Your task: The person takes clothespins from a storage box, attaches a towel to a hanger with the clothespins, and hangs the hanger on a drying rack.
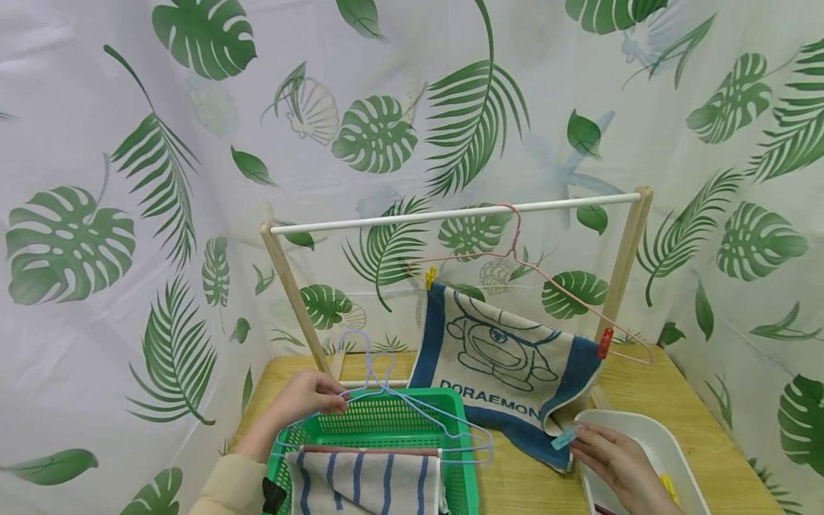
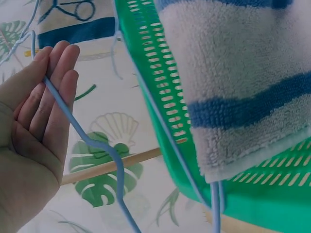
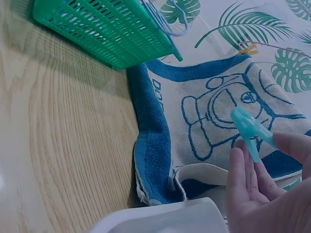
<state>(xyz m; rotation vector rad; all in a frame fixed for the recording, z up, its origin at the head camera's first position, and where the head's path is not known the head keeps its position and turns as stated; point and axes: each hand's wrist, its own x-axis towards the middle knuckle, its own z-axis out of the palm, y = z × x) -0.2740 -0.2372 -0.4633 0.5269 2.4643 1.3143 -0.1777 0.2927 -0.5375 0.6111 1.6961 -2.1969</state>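
Note:
My left hand (image 1: 315, 393) pinches a light blue wire hanger (image 1: 385, 387) between thumb and fingers, over the green basket. A second blue hanger overlaps it in the head view. A striped towel (image 1: 360, 479), white with blue bands, hangs in front of the hangers' lower part. My right hand (image 1: 614, 458) pinches a teal clothespin (image 3: 248, 128) at the tray's edge, in front of a blue and cream towel (image 1: 496, 343) lettered DORAEMON. That towel hangs slanted from a pink hanger (image 1: 513, 250), fixed by a yellow clothespin (image 1: 430, 278) and a red clothespin (image 1: 606, 343).
The pink hanger hooks over the white bar (image 1: 399, 220) of a wooden-legged rack. The green basket (image 1: 471, 472) stands at the front left of the wooden table (image 1: 521, 493). At front right is a white tray (image 1: 676, 436) with a yellow clothespin (image 1: 668, 488) inside. Leaf-patterned curtains surround the table.

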